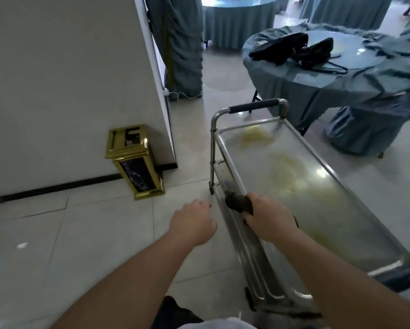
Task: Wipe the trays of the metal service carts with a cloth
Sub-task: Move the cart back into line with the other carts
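Observation:
A metal service cart stands on the tiled floor at the right, its long top tray [258, 162] smeared with yellowish streaks. My right hand [269, 218] grips a dark cloth [238, 203] at the tray's left rim, about midway along the cart. My left hand [193, 223] hovers over the floor just left of the cart, fingers loosely curled and holding nothing. Lower shelves [253, 262] of the cart show beneath the rim. A black-padded handle [253, 106] crosses the far end.
A gold and black waste bin [133, 161] stands against the white wall at the left. A round table [341, 77] draped in grey-green cloth, with black bags [291, 49] on it, sits behind the cart. More draped tables and chairs stand farther back.

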{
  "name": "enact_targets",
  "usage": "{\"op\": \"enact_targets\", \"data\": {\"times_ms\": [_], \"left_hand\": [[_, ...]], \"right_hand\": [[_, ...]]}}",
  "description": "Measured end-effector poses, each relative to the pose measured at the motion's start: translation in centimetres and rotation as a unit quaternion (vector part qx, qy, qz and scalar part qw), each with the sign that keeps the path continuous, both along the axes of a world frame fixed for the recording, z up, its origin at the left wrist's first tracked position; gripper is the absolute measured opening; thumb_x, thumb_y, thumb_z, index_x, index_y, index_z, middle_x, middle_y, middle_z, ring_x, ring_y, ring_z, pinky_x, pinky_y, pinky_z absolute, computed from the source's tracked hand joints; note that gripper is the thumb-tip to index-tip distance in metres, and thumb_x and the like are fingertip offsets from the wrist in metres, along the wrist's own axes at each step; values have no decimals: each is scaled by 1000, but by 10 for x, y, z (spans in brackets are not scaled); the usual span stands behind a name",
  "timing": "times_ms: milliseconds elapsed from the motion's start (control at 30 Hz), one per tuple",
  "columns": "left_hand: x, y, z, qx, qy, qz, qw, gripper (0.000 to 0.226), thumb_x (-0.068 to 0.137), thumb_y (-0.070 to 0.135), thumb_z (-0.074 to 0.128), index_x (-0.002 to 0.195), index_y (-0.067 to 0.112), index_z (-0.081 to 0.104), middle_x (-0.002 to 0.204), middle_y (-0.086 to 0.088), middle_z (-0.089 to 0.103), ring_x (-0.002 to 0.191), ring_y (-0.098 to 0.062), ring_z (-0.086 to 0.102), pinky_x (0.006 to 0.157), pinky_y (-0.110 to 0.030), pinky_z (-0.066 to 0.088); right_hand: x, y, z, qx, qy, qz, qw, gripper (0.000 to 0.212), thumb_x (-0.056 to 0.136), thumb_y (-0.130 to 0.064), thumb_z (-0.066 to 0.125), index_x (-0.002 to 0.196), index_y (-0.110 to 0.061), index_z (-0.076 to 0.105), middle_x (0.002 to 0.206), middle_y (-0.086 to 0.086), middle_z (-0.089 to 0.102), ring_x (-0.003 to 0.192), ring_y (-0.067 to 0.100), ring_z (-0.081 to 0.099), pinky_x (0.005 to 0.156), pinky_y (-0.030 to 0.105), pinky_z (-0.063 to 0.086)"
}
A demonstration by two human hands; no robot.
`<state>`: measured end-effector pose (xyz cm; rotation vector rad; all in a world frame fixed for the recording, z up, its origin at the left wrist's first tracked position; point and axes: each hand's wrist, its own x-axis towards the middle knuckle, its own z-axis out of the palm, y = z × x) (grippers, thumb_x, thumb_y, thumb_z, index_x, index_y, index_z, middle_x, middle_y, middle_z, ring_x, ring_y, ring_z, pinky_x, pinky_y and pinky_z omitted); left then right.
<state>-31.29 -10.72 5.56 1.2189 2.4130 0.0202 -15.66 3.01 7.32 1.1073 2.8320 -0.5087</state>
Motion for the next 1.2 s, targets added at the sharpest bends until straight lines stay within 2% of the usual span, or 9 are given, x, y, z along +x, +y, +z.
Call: {"op": "enact_targets", "data": {"times_ms": [100, 267, 400, 567, 700, 933, 1100, 1200], "left_hand": [[-25, 11, 3, 8, 26, 12, 1000, 54, 98, 45, 49, 148, 26, 48, 141, -2, 56, 124, -26, 54, 99, -44, 50], [-89, 38, -3, 12, 51, 18, 998, 52, 98, 46, 49, 146, 26, 49, 140, -1, 57, 126, -25, 54, 101, -45, 50], [-158, 65, -16, 17, 60, -6, 998, 51, 99, 44, 48, 146, 25, 49, 138, -1, 58, 123, -24, 55, 100, -44, 49], [-255, 96, -24, 12, 51, -52, 997, 50, 100, 45, 47, 146, 25, 48, 138, -1, 57, 124, -24, 54, 103, -46, 49], [-310, 127, -28, -2, 47, -85, 995, 49, 99, 44, 46, 144, 25, 49, 138, -2, 56, 125, -25, 53, 102, -46, 48], [-357, 200, -39, 3, 27, -147, 989, 47, 99, 40, 45, 143, 24, 50, 139, -1, 54, 126, -25, 51, 104, -45, 47], [-380, 286, -46, 16, 25, -181, 983, 45, 98, 41, 47, 140, 25, 52, 138, 1, 55, 126, -24, 51, 106, -43, 46], [-389, 336, -43, 8, 26, -202, 979, 44, 98, 39, 47, 139, 24, 52, 139, 0, 55, 127, -26, 52, 104, -43, 47]], "right_hand": [[-31, 15, 1, 6, -11, 27, 1000, 18, 96, -36, 60, 111, -26, 56, 94, -3, 65, 82, 23, 65, 74, 44, 61], [-88, 38, -8, 48, -43, 69, 996, 15, 99, -32, 55, 113, -26, 56, 97, -6, 65, 83, 19, 64, 74, 43, 60], [-150, 62, -18, 73, -62, 67, 993, 18, 98, -33, 56, 115, -28, 55, 103, -7, 66, 87, 18, 64, 76, 42, 60], [-227, 81, -24, 79, -89, 31, 992, 23, 97, -40, 55, 119, -32, 54, 102, -8, 63, 89, 19, 63, 76, 38, 57], [-269, 93, -27, 71, -84, 1, 994, 26, 97, -44, 54, 119, -31, 52, 106, -7, 66, 90, 20, 63, 70, 34, 50], [-307, 151, -39, 13, -106, -75, 991, 25, 98, -38, 56, 122, -30, 55, 110, -6, 66, 97, 20, 64, 85, 40, 57], [-327, 230, -55, 9, -85, -129, 988, 19, 97, -38, 56, 114, -31, 56, 106, -8, 67, 94, 20, 64, 77, 35, 54], [-335, 274, -59, -25, -50, -175, 983, 13, 96, -36, 57, 109, -32, 56, 96, -10, 63, 82, 15, 62, 73, 35, 57]]}}
